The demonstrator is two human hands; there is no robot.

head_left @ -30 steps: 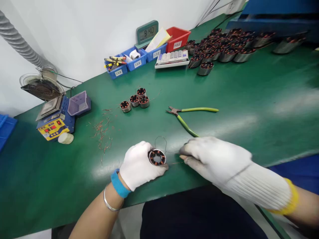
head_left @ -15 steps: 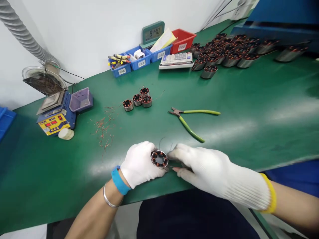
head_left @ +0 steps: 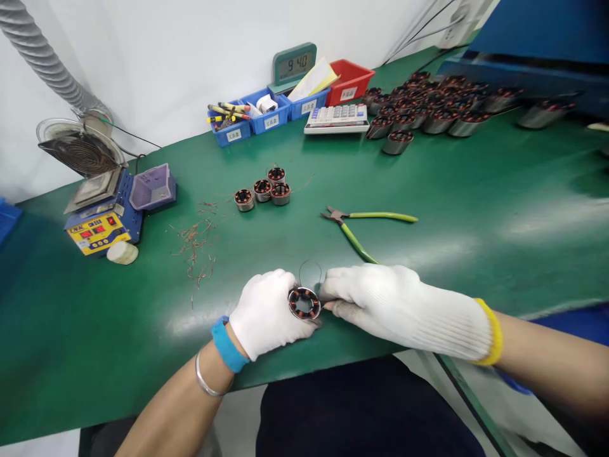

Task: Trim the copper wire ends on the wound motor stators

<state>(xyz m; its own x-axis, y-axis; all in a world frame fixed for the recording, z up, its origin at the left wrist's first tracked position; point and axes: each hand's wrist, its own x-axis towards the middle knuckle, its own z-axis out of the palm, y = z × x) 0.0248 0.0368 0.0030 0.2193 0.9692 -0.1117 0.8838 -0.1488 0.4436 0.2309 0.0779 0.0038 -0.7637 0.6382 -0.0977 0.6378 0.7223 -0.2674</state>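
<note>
My left hand (head_left: 266, 314), in a white glove, is wrapped round a motor stator (head_left: 304, 314) with copper windings, its round opening facing up. My right hand (head_left: 380, 301), also gloved, has thumb and forefinger pinched together at the stator's right edge. A thin wire (head_left: 310, 261) loops up from behind the stator and runs down to those fingertips; its end is hidden there. Just beyond the right hand lie green-handled cutting pliers (head_left: 349, 230), jaws spread, one handle partly covered by the hand. Several smaller-looking stators (head_left: 262, 192) stand grouped farther back.
Copper wire scraps (head_left: 196, 247) litter the green table (head_left: 118, 330). On the left stand a blue-and-yellow device (head_left: 102, 231) and a purple bin (head_left: 153, 188). Blue bins (head_left: 269, 120), a red bin (head_left: 349, 82), a calculator (head_left: 336, 119), a clock (head_left: 294, 63) and many stators (head_left: 440, 120) line the back.
My right hand has moved slightly left and up, its thumb and forefinger closing together at the stator's edge. The wire now forms a rounder loop. My left hand keeps its hold.
</note>
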